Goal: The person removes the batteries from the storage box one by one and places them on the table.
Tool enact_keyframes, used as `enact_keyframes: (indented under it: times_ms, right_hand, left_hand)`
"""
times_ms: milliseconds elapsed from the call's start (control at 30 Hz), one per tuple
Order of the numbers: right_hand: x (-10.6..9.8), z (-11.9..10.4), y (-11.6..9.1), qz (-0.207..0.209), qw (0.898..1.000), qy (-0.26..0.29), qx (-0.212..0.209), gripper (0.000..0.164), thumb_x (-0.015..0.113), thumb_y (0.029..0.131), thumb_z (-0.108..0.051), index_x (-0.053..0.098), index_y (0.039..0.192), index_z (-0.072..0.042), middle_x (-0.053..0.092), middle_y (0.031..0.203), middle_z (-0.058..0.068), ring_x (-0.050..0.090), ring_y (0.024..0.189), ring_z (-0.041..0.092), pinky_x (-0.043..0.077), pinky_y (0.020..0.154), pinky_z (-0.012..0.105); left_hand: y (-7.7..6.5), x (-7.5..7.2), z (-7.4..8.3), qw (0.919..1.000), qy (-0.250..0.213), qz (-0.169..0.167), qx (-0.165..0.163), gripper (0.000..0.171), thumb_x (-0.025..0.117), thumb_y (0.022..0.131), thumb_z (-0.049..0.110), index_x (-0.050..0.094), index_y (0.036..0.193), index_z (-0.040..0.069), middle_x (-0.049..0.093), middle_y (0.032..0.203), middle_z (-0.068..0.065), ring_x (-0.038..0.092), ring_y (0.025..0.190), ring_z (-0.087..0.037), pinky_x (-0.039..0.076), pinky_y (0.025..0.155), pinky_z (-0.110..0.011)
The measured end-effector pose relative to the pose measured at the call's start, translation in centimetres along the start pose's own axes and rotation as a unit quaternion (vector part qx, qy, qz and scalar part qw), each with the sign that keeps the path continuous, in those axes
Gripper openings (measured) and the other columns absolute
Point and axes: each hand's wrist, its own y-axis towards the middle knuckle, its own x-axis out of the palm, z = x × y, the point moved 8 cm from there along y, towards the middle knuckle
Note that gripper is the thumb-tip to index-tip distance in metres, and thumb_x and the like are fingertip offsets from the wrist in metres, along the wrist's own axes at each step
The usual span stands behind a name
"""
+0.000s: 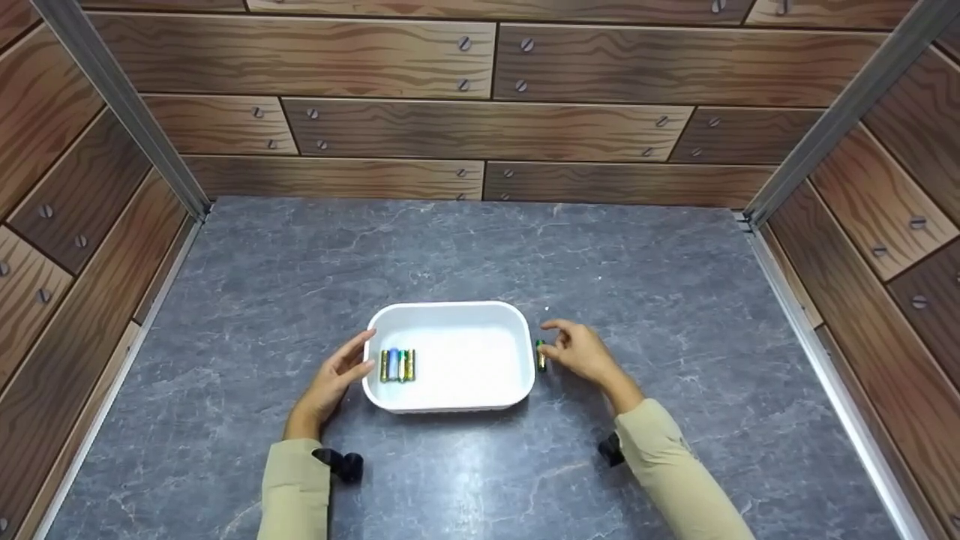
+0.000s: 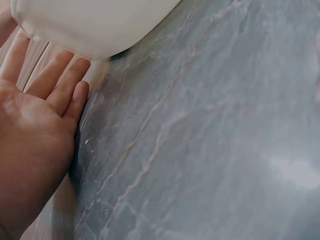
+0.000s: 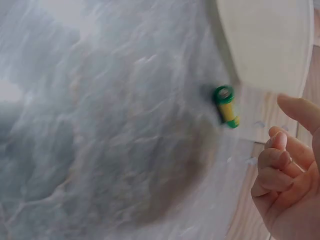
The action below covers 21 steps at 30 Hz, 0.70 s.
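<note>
A white plastic tub (image 1: 457,401) with rounded corners stands on the grey marbled surface. Several batteries (image 1: 394,365) lie side by side at its left end, gold, blue and green. At the tub's left wall is my left hand (image 1: 335,379), thumb and index finger at the rim, the other fingers stretched out in the left wrist view. A single green and yellow battery (image 3: 226,106) lies outside, close along the tub's right wall. My right hand (image 1: 583,351) hovers by this battery, its thumb overlapping it in the head view; the right wrist view shows a gap between them and nothing in the fingers.
Wood-patterned panels (image 1: 382,127) close off the back and both sides, with metal posts (image 1: 825,127) at the corners. Dark wrist devices (image 1: 345,465) sit below both forearms. A tiny white speck (image 1: 547,308) lies beyond the right hand.
</note>
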Motion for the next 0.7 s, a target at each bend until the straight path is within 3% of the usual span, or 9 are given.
enact_keyframes:
  times_ms: [267,467,700]
  right_hand:
    - [0.2,-3.4,-0.5,0.001,1.0,-0.001,-0.03,0.033,0.071,0.087,-0.017,0.066,0.117,-0.003,0.06,0.067,0.007,0.042,0.05,0.008,0.035,0.049,0.02]
    - [1.6,-6.0,-0.6,-0.021,0.996,0.001,-0.089,0.032,0.07,0.087,-0.013,0.065,0.114,0.002,0.061,0.067,0.011,0.041,0.051,0.005,0.034,0.049,0.016]
    - [3.7,-8.6,-0.6,-0.027,0.991,-0.027,-0.132,0.028,0.072,0.084,-0.014,0.068,0.109,0.0,0.062,0.067,0.009,0.041,0.055,0.003,0.033,0.05,0.015]
  left_hand:
    - [-0.1,-0.1,0.0,1.0,0.004,0.009,-0.001,0.058,0.058,0.092,0.001,0.038,0.146,0.0,0.034,0.155,-0.019,0.031,0.145,-0.031,0.037,0.1,-0.007]
    - [-0.1,-0.1,0.0,0.9999,0.003,0.01,0.001,0.056,0.057,0.092,0.001,0.039,0.145,-0.001,0.034,0.155,-0.019,0.031,0.146,-0.031,0.036,0.1,-0.006]
    - [-0.1,-0.1,-0.3,0.9999,0.0,0.012,-0.005,0.053,0.057,0.093,0.001,0.042,0.143,0.0,0.036,0.155,-0.017,0.031,0.146,-0.029,0.035,0.099,-0.006]
